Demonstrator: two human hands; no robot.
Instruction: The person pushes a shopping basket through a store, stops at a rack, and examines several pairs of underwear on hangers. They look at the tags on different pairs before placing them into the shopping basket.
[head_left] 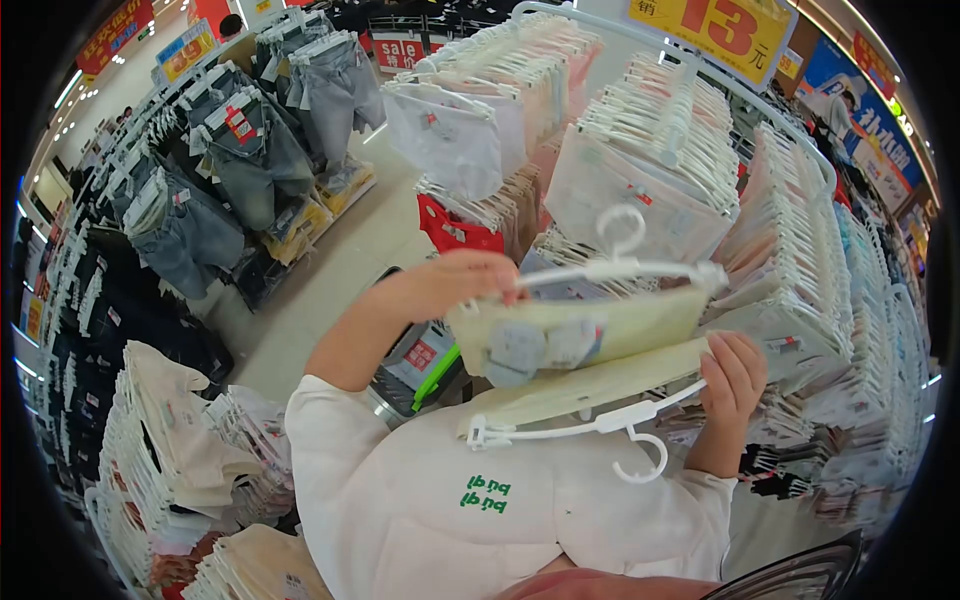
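Observation:
My left hand (462,282) grips the left end of a white hanger (620,268) whose hook points up. From that hanger hangs a pale yellow-green garment (640,318) with grey round patches. Just below it lies a second cream garment (590,385) clipped on another white hanger (560,428), whose hook points down toward my white sleeve. My right hand (732,375) holds the right end of this lower garment, fingers curled over its edge. Both pieces are held in front of my chest, close to a rack.
A round rack (800,290) packed with pale garments on white hangers stands right behind my hands. Jeans (250,150) hang on racks at the upper left across an aisle. Folded cream clothes (170,440) hang at the lower left. A yellow price sign (725,30) sits above.

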